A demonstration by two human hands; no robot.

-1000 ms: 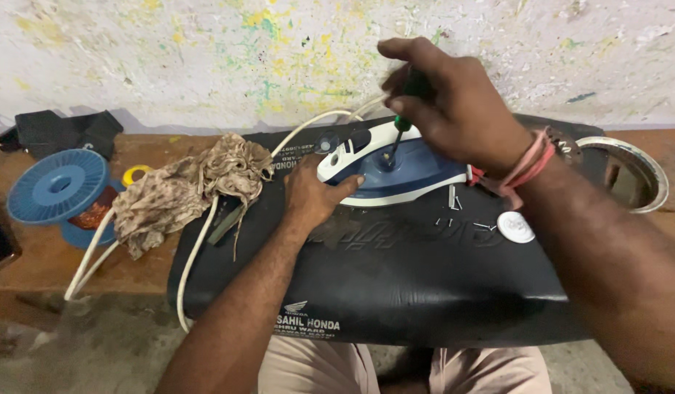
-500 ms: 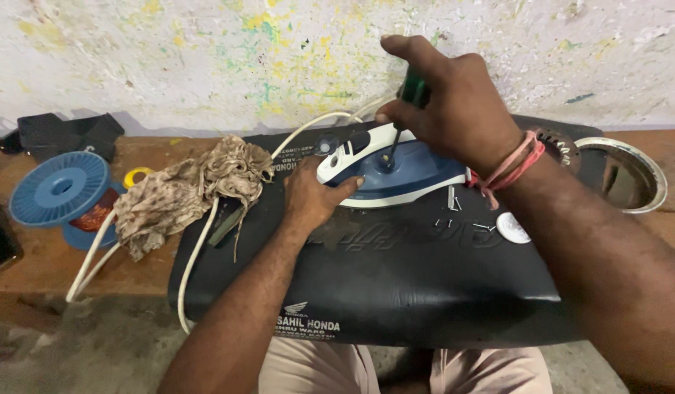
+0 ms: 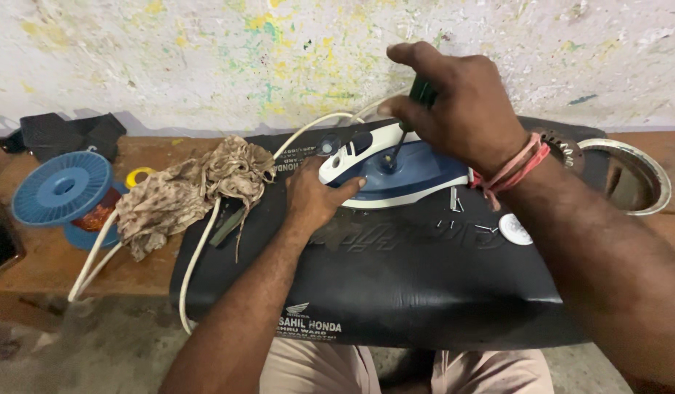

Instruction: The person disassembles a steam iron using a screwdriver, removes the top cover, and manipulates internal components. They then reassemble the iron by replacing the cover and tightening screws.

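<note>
While the black padded mat [image 3: 396, 292] is spread nearest over the lap, the blue and white clothes iron [image 3: 396, 168] is kept lying on its far half. It is steadied by the left hand [image 3: 315, 197], fingers spread over its nose. Compared with a second ago, the green-handled screwdriver [image 3: 417, 102] is now stood more upright in the right hand [image 3: 461, 102], whose fingers are wrapped tightly round the handle (the tip is seated in the iron's top), so a screw is judged to be under turning. Farther left, a crumpled rag [image 3: 184, 193] and blue spool [image 3: 60, 188] are left untouched.
</note>
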